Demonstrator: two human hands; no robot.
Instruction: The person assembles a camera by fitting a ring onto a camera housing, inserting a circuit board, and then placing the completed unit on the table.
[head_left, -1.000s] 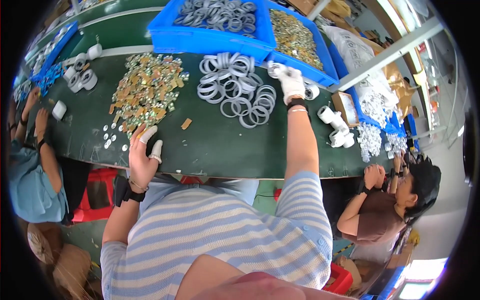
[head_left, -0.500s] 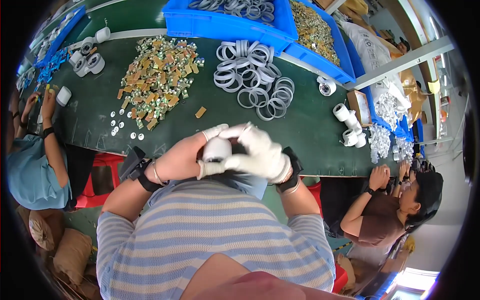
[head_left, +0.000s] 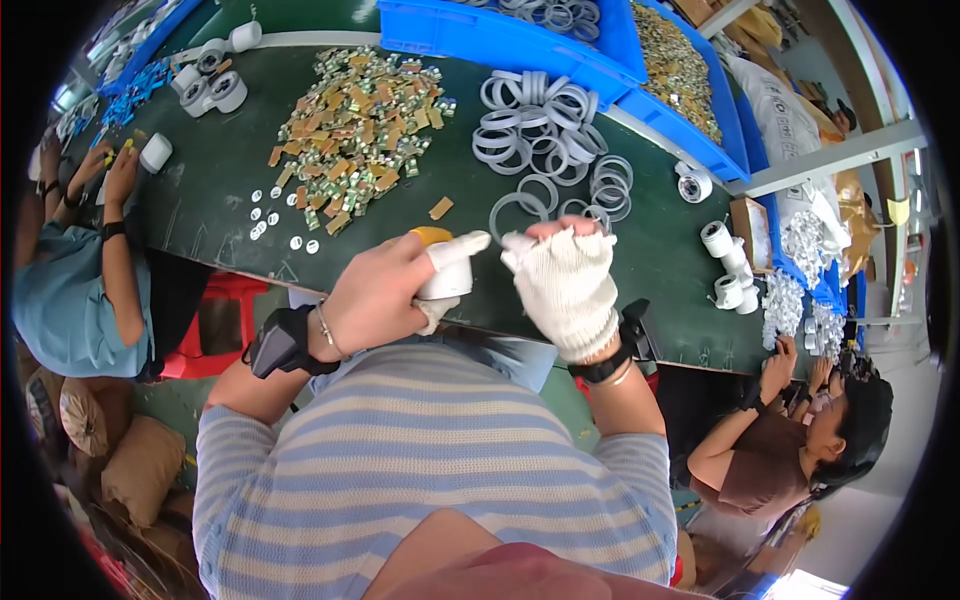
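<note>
White roll [head_left: 445, 283] gripped in left hand [head_left: 375, 295], at table edge [head_left: 520, 325].

left hand [head_left: 385, 290]: bare, fingers curled shut, watch on wrist | right hand [head_left: 565, 280]: fingerless glove, fisted, just beside left, both raised at chest

a bare strip of dark green worktop [head_left: 400, 225] lies open just ahead of the hands. beyond it the heap of gold pieces [head_left: 360, 130] blocks the left, the pile of grey rings [head_left: 540, 150] the right, and blue bins [head_left: 520, 45] wall the far edge.
</note>
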